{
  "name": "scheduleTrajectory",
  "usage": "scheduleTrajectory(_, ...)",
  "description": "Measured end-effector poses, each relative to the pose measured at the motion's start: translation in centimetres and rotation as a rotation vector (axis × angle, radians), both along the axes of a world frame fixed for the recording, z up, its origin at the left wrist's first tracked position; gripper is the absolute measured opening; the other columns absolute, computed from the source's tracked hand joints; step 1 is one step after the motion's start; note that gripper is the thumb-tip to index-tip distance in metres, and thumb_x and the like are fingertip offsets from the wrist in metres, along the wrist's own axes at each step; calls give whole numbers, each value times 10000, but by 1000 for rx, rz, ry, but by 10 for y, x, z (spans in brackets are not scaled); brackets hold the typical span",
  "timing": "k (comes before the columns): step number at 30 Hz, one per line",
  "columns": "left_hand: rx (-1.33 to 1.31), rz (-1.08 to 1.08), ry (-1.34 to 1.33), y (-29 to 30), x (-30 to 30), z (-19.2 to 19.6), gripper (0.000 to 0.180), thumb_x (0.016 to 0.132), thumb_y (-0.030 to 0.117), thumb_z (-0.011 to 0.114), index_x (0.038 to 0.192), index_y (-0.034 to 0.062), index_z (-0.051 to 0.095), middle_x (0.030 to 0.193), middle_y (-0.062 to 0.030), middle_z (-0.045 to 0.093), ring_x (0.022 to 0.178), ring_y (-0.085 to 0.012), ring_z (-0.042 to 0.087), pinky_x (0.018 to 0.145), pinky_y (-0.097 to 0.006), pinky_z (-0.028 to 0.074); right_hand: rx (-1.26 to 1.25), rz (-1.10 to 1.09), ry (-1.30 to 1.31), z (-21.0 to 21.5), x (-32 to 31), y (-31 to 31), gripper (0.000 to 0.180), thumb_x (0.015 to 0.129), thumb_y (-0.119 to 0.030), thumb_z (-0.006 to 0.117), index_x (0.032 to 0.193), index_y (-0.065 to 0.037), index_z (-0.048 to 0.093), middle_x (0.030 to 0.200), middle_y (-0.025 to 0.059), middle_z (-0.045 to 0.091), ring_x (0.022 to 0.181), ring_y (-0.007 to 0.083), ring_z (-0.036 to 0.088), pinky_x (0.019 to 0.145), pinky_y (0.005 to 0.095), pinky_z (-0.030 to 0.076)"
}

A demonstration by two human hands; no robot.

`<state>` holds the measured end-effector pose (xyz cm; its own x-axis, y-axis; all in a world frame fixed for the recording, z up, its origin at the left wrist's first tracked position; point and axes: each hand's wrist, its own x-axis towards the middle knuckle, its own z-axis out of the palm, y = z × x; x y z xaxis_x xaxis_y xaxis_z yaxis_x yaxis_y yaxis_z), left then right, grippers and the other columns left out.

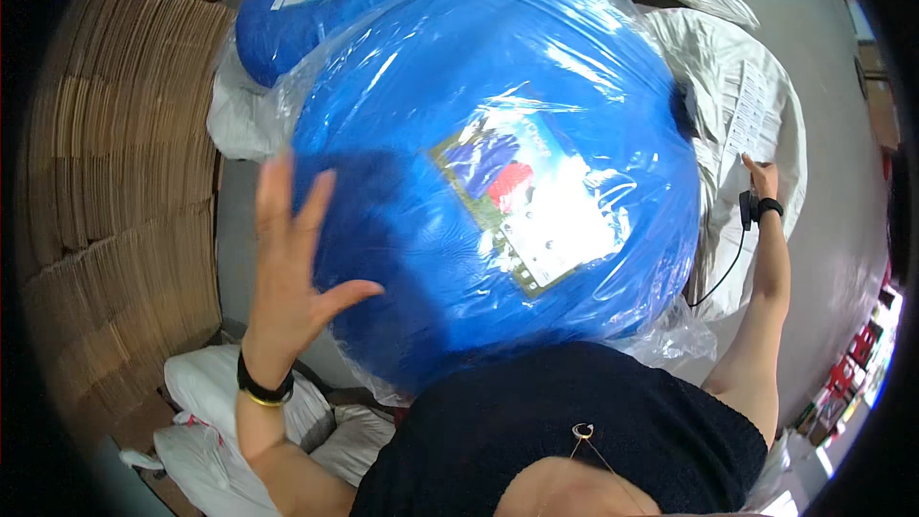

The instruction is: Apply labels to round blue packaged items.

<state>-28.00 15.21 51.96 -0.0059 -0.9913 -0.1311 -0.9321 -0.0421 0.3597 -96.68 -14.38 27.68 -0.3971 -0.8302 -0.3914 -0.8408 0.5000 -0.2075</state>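
A large round blue bundle (593, 67) in clear plastic wrap fills the middle of the head view. Under its wrap lies a coloured picture card (536, 201), partly washed out by glare. My left hand (297, 263) is open over the bundle's left side, fingers and thumb spread, holding nothing; its shadow falls on the blue. Out to the right, my right hand (761, 175) pinches the near end of a long white printed sheet (749, 110) above a pale sack (790, 115). Most of its fingers are hidden. A black device with a cable sits at that wrist.
Tall stacks of flattened cardboard (124, 153) line the left. A smaller wrapped blue bundle (273, 33) lies at the far left. White sacks (215, 378) are at the near left. Grey floor (842, 258) runs along the right, with shelved goods (852, 354) beyond.
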Motion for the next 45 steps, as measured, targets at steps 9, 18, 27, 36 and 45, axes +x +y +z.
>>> scheduleTrajectory(9, 386, -966, 372, -35, -64, -43, 691, 752, 398, 608, 1321, 107, 346, 1404, -203, 203, 1314, -368, 141, 1011, -541, 204, -286, 224, -236, -16, 58, 7, 443, 637, -312, 749, 846, 56, 616, 785, 104, 633, 634, 159, 572, 598, 280, 435)
scheduleTrajectory(18, 163, -562, 424, -29, -58, 22, 545, 761, 247, 632, 1239, 62, 448, 1274, -191, 429, 1154, -327, 442, 960, -418, 353, -656, 141, -843, 131, 168, 46, 253, 870, -205, 543, 1002, 8, 580, 902, 3, 590, 805, 62, 527, 705, 200, 404)
scheduleTrajectory(27, -722, -132, -38, -34, -80, 18, 710, 560, 98, 757, 1219, 157, 500, 1340, -262, 306, 1251, -424, 278, 997, -536, 251, -67, 607, -1420, 245, 380, 146, 276, 838, -105, 592, 1078, 13, 525, 883, 12, 614, 762, 32, 540, 674, 176, 426)
scheduleTrajectory(36, -744, -112, -130, -34, -65, -9, 233, 704, 99, 611, 932, 91, 659, 967, -3, 626, 1008, -164, 556, 966, -655, 203, -184, 939, -1395, 233, 440, 150, 694, 689, -80, 734, 1272, -6, 365, 1040, 87, 575, 927, 131, 557, 842, 281, 426)
scheduleTrajectory(45, -688, -80, 124, -34, -54, -15, 225, 623, -16, 607, 843, 13, 641, 660, -53, 600, 675, -161, 612, 977, -528, 304, -217, 949, -1366, 220, 447, 142, 273, 714, -71, 709, 953, 0, 596, 882, 49, 623, 778, 108, 565, 728, 243, 453)
